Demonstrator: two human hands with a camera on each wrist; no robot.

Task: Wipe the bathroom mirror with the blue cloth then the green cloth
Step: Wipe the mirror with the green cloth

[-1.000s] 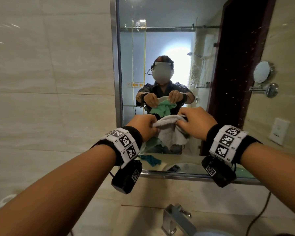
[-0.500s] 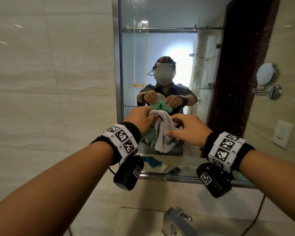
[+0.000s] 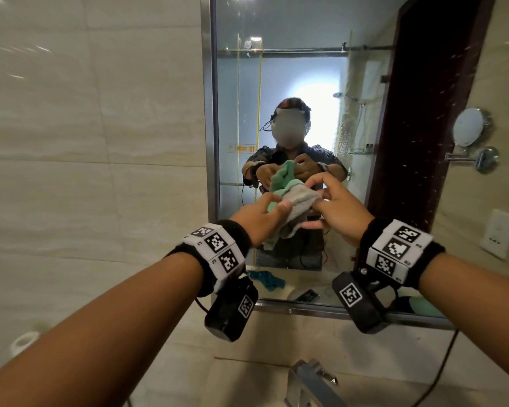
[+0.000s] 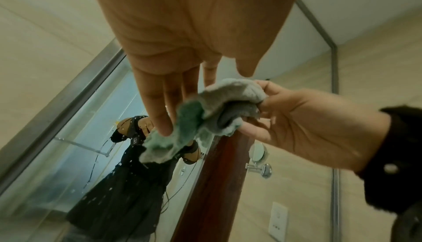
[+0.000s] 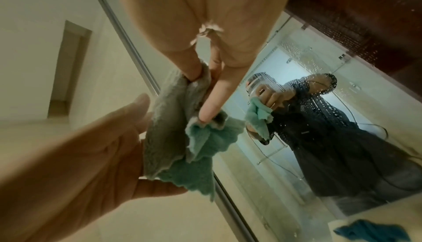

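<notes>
A cloth, green on one side and grey on the other (image 3: 300,201), is bunched between both hands, close in front of the bathroom mirror (image 3: 306,83). My left hand (image 3: 276,208) holds its left end, thumb on top and fingers underneath. My right hand (image 3: 326,205) pinches the grey right end. The left wrist view shows the green cloth (image 4: 205,115) under my left fingers (image 4: 164,119). In the right wrist view the cloth (image 5: 173,137) lies across the left palm. A blue cloth (image 3: 266,279) appears reflected, lying on the counter.
The mirror's steel frame (image 3: 210,113) runs up beside the tiled wall on the left. A chrome tap (image 3: 309,380) stands below the hands. A round shaving mirror (image 3: 470,127) and a wall socket (image 3: 497,236) show at the right. Splash marks dot the glass.
The cloth hung down grey from both hands before. Now it is gathered into a shorter bunch with green showing, and my right hand has gone from a fist on top to a pinch on its right end.
</notes>
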